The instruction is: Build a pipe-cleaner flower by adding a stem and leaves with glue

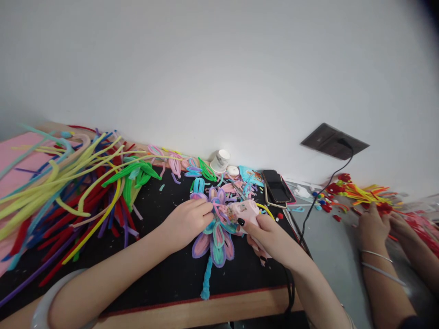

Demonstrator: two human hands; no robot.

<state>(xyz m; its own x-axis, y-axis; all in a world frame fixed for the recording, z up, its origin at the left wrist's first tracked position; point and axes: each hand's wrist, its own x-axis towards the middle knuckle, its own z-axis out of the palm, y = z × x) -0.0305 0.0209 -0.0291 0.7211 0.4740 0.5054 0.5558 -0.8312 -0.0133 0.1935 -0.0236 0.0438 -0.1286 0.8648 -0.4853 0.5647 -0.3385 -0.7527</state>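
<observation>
My left hand [187, 224] is closed at the left side of a pipe-cleaner flower [218, 246], its fingertips pinching the upper petals. Purple, pink and turquoise loops form the petals, and a twisted blue strand [206, 278] hangs from it toward the table edge. In my right hand [270, 237] is a pink glue gun [244, 211], gripped with the fingers wrapped round its body. Its front end points left into the middle of the flower, close to my left fingertips. Whether the tip touches the flower cannot be made out.
Loose pipe cleaners [92, 183] pile up at left on a black mat [151, 269]. A paper cup [220, 161], a white case [232, 171] and a phone [277, 186] line the back. A black cord [318, 194] drops from the socket [329, 139]. At right, another person's hands [373, 226] handle red pieces.
</observation>
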